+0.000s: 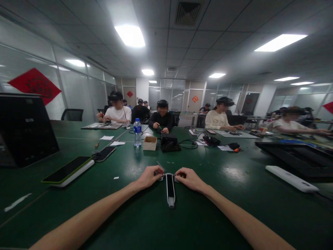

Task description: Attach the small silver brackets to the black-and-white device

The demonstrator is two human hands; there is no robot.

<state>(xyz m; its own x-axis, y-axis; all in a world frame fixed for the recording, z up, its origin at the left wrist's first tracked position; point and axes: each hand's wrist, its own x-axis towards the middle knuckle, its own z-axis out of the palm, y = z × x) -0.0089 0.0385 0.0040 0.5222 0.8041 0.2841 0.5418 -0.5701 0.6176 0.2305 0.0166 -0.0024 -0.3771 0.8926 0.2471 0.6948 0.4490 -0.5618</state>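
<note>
A slim, long device (170,189) with a dark strip inside a white edge lies on the green table, pointing toward me. Its near end is a pale, translucent tip. At its far end, a small greyish piece sticks out on either side. My left hand (151,176) pinches at the left piece, fingers curled and closed. On the opposite side my right hand (190,178) is closed in a similar pinch on the right piece. The fingers partly hide both pieces, and I cannot tell their exact kind.
A phone (69,169) rests on a white block at left, near a second phone (105,153) and a laptop (24,130). Ahead stand a water bottle (137,132) and a small box (150,143). A white power bank (291,178) lies right. Several people work across the table.
</note>
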